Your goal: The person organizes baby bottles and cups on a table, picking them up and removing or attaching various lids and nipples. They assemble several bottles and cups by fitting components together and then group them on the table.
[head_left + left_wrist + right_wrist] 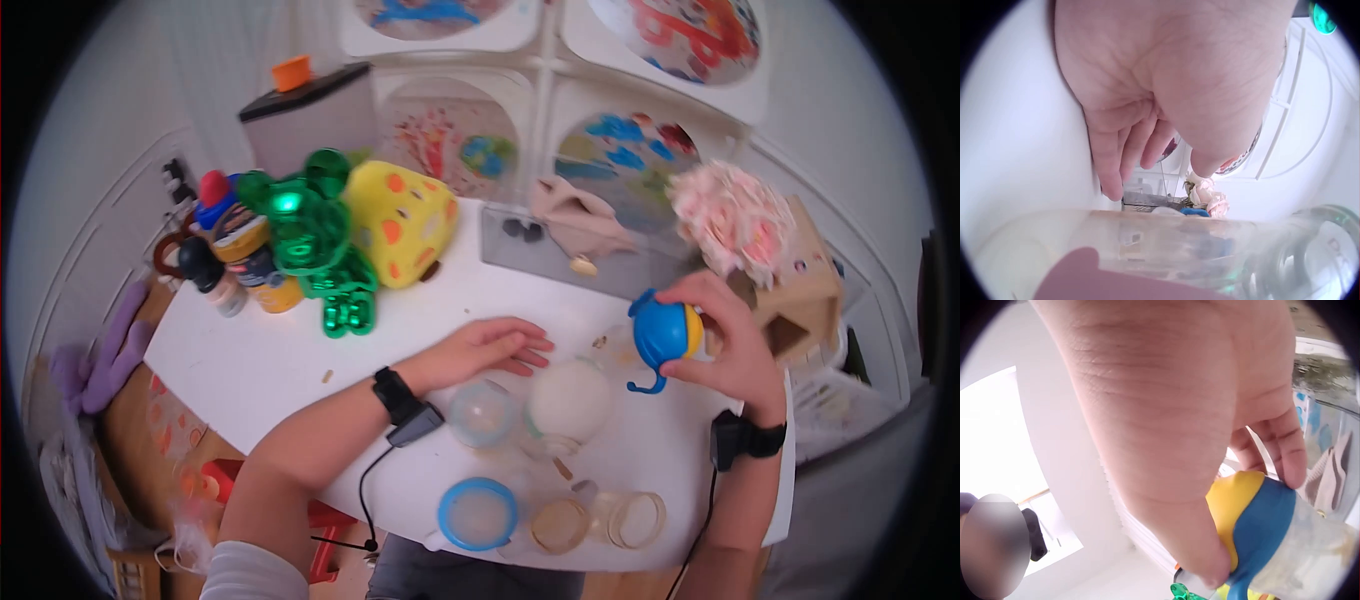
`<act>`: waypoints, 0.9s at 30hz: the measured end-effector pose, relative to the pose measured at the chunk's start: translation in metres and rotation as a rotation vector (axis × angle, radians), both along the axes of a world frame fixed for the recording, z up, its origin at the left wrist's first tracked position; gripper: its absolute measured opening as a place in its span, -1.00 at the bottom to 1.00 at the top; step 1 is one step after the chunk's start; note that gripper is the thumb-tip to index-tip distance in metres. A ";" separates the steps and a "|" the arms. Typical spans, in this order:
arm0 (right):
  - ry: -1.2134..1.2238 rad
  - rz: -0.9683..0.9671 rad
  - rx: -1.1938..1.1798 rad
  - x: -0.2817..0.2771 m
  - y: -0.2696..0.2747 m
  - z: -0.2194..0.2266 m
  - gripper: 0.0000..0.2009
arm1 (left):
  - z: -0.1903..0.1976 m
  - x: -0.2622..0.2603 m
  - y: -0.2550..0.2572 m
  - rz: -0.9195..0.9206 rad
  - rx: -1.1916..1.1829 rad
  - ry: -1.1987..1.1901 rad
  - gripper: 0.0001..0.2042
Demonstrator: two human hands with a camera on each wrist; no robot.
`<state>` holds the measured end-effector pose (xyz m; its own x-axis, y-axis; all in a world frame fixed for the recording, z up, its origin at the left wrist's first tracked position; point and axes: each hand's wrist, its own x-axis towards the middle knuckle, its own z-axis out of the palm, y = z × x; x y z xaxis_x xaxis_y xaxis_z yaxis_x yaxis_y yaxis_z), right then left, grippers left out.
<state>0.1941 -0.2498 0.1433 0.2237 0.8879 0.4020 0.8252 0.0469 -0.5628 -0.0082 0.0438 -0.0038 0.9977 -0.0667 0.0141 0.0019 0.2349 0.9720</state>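
My right hand [735, 345] holds a sippy cup with a blue and yellow lid [662, 335], thumb on one side and fingers on the other. The lid has a small curled blue spout or hook. In the right wrist view, the cup's clear body [1310, 553] extends beyond the blue lid. My left hand [480, 350] lies on the white table with its fingers loosely extended, holding nothing. Close beside it stand a clear round container [482, 412] and a large whitish bottle [568, 400]. In the left wrist view, a clear bottle [1166, 247] crosses below the palm.
Near the front edge are a blue-rimmed cup [478, 513] and clear jars [636, 520]. At the back left stand a shiny green bear [310, 240], a yellow spotted toy [405, 225] and bottles [265, 270]. A grey tray [510, 255], pink flowers [735, 220] and a wooden house [800, 300] stand behind.
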 end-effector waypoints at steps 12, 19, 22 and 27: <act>-0.101 0.037 -0.420 -0.036 -0.022 0.016 -0.36 | 0.005 0.000 -0.002 0.091 0.026 0.128 -0.68; -0.101 0.035 -0.486 -0.046 -0.015 0.004 -0.34 | 0.006 -0.002 -0.002 0.086 0.037 0.137 -0.69; -0.109 0.077 -0.412 -0.046 -0.012 -0.001 -0.37 | 0.000 -0.001 0.002 0.084 0.018 0.138 -0.69; -0.078 0.078 -0.448 -0.050 -0.012 0.003 -0.36 | -0.003 -0.001 0.005 0.085 0.057 0.139 -0.71</act>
